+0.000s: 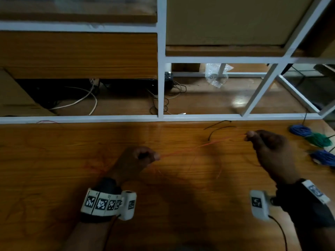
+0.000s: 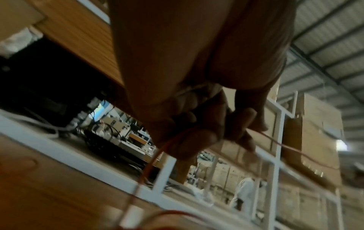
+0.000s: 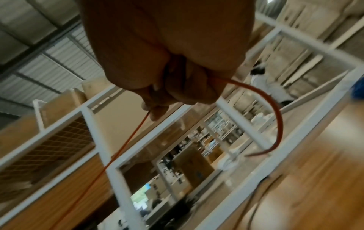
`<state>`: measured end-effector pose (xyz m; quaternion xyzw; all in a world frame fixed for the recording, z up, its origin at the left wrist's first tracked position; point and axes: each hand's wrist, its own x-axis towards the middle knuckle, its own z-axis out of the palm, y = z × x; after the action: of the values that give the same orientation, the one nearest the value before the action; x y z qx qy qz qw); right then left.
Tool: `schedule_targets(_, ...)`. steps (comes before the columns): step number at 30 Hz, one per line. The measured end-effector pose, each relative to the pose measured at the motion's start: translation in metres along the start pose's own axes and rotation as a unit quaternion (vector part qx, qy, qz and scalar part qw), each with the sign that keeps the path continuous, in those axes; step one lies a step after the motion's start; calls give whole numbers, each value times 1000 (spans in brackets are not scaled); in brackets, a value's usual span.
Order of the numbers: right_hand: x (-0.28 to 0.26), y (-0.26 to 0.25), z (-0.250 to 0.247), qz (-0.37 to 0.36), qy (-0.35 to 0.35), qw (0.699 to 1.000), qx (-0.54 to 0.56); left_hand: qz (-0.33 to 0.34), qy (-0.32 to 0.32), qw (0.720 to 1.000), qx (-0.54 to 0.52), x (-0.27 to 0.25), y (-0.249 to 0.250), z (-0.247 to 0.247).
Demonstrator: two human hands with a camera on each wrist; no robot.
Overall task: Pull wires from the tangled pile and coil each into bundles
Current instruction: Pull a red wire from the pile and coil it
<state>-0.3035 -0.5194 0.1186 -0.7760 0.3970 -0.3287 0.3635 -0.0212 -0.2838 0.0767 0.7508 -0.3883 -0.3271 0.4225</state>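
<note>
A thin orange-red wire point(image 1: 201, 146) stretches taut above the wooden table point(image 1: 54, 160) between my two hands. My left hand point(image 1: 143, 157) pinches it between thumb and curled fingers; in the left wrist view the wire point(image 2: 157, 154) trails down from the fist point(image 2: 197, 133) toward the table. My right hand point(image 1: 261, 140) pinches the other stretch, and the right wrist view shows the wire point(image 3: 126, 143) leaving its fingertips point(image 3: 155, 113) while a loose end point(image 3: 275, 124) curls out of the palm. Slack orange loops point(image 1: 219, 169) lie on the table between the hands.
Coiled bundles lie at the table's right edge: blue point(image 1: 300, 130), green point(image 1: 319, 139) and another blue point(image 1: 324, 157). Two black cable ties point(image 1: 220, 126) lie near the far edge. A white metal frame point(image 1: 161, 87) borders the table's back, with cables behind.
</note>
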Motion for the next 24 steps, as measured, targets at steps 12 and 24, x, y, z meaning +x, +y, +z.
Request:
schedule_targets(12, -28, 8, 63, -120, -255, 928, -245, 122, -5, 984, 130, 7, 20, 28)
schedule_targets(24, 35, -61, 32, -196, -60, 978, -48, 27, 120, 990, 64, 14, -23, -22)
